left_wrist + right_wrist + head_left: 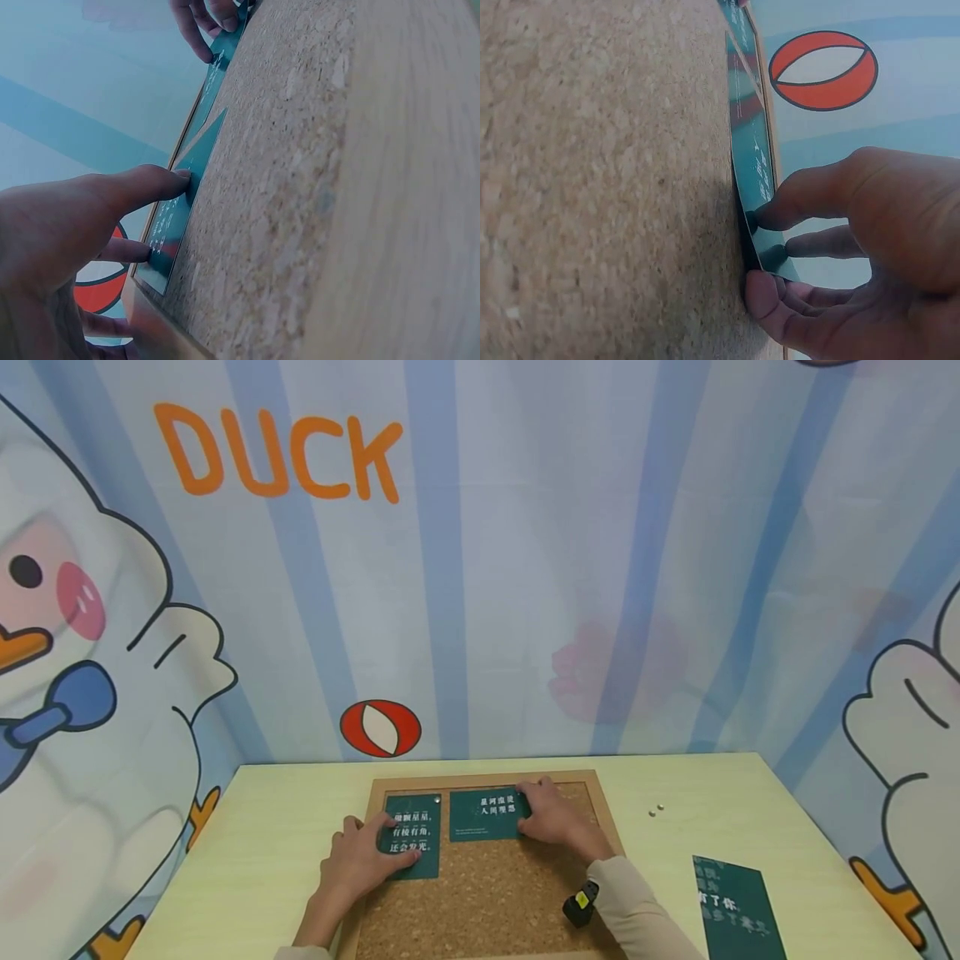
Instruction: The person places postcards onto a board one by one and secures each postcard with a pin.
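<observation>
A cork board [465, 902] with a wooden frame lies on the table. My left hand [363, 860] rests its thumb and a finger on the upright green card [427, 864] at the board's upper left; white characters cover this card, and a small shiny pin [437, 799] sits in its top right corner. My right hand [551, 814] pinches the right end of a wide green card [468, 827] beside it. In the right wrist view, the thumb [763, 294] is at the edge of this card [746, 142], which stands slightly off the cork with a dark shadow beneath.
Several small shiny pins [654, 812] lie on the table [682, 785] right of the board. Another green card [738, 910] with white characters lies nearer the front right. A curtain [510, 568] with a duck print hangs behind the table.
</observation>
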Tool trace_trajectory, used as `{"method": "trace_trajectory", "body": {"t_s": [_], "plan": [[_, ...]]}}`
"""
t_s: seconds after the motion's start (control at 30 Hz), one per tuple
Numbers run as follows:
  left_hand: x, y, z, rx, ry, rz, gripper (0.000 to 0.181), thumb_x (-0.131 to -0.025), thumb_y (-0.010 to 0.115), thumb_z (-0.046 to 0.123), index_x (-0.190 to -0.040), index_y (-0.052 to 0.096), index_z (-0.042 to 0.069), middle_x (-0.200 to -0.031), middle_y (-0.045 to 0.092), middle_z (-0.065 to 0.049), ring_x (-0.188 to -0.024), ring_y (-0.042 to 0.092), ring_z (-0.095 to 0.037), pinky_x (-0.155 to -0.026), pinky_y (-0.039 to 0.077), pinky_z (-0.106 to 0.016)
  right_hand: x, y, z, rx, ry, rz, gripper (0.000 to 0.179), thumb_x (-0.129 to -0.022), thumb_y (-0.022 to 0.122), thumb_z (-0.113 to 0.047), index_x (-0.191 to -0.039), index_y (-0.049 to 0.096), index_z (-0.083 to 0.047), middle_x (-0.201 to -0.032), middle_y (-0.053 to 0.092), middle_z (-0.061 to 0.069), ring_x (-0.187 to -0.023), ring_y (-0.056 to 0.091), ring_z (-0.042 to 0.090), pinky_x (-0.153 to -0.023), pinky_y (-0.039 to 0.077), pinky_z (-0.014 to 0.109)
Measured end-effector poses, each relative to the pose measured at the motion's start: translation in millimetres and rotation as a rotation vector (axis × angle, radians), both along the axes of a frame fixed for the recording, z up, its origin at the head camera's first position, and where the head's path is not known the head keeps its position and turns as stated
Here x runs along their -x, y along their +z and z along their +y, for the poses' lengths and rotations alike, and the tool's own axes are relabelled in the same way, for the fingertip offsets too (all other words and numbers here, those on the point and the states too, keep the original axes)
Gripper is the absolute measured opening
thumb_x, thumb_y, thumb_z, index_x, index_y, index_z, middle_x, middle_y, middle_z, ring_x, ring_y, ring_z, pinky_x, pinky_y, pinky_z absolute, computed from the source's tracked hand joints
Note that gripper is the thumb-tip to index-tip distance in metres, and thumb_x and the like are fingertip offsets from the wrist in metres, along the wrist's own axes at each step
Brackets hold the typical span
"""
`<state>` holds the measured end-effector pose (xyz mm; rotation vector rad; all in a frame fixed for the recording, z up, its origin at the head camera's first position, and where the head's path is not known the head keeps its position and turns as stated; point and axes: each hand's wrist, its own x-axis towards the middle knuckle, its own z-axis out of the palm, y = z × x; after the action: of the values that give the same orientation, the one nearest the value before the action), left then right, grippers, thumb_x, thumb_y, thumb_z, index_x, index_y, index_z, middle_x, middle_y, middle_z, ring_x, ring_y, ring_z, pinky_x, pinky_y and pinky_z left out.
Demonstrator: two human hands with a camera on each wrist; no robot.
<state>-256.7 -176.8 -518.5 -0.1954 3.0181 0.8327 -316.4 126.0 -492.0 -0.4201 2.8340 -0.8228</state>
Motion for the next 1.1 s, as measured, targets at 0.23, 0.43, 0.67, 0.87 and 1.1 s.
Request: {"method": "trace_trajectory", "body": {"t_s": [0.23, 0.43, 0.67, 0.87, 1.1], "plan": [[0.6, 0.5, 0.0, 0.001, -0.005, -0.004, 0.081, -0.076, 0.086, 0.059, -0.138, 0.063, 0.014, -0.117, 0.051, -0.024, -0.104, 0.052, -0.041, -0.080, 0.049, -0.066, -0.9, 4.2, -6, -0.060, -0.021, -0.014, 0.058, -0.093, 0.074, -0.009, -0.147, 0.055, 0.001, -0.122, 0.048, 0.017, -0.100, 0.053, 0.025, -0.093, 0.051, 0.049], [-0.7, 3.4, 0.7, -0.005, -0.006, -0.007, 0.079, -0.076, 0.087, 0.058, -0.137, 0.062, 0.014, -0.118, 0.050, -0.025, -0.105, 0.051, -0.042, -0.080, 0.050, -0.065, -1.4, 5.9, -10, -0.116, -0.036, -0.010, 0.058, -0.092, 0.075, -0.009, -0.146, 0.057, -0.001, -0.120, 0.048, 0.017, -0.096, 0.053, 0.026, -0.088, 0.052, 0.048], [-1.3, 5.2, 1.2, -0.008, -0.009, -0.019, 0.081, -0.076, 0.086, 0.059, -0.138, 0.059, 0.013, -0.119, 0.050, -0.025, -0.106, 0.051, -0.043, -0.082, 0.050, -0.066, -5.0, 8.6, -13, -0.136, -0.042, -0.001, 0.056, -0.093, 0.075, -0.010, -0.145, 0.057, 0.001, -0.122, 0.046, 0.019, -0.092, 0.054, 0.025, -0.083, 0.053, 0.048], [-3.6, 10.6, 7.1, 0.024, -0.019, 0.016, 0.085, -0.079, 0.085, 0.058, -0.142, 0.057, 0.007, -0.123, 0.049, -0.029, -0.109, 0.047, -0.046, -0.083, 0.048, -0.066, -6.2, 9.2, -16, -0.165, -0.034, 0.017, 0.053, -0.093, 0.075, -0.010, -0.141, 0.059, 0.004, -0.121, 0.047, 0.020, -0.088, 0.053, 0.025, -0.080, 0.052, 0.046], [-9.9, 20.8, 31.8, 0.168, -0.096, 0.171, 0.073, -0.088, 0.078, 0.053, -0.141, 0.061, 0.006, -0.142, 0.049, -0.030, -0.128, 0.042, -0.054, -0.096, 0.041, -0.071, -5.3, 7.8, -16, -0.204, -0.046, 0.027, 0.051, -0.094, 0.075, -0.014, -0.140, 0.061, 0.001, -0.135, 0.047, 0.024, -0.103, 0.050, 0.033, -0.090, 0.050, 0.053]]}}
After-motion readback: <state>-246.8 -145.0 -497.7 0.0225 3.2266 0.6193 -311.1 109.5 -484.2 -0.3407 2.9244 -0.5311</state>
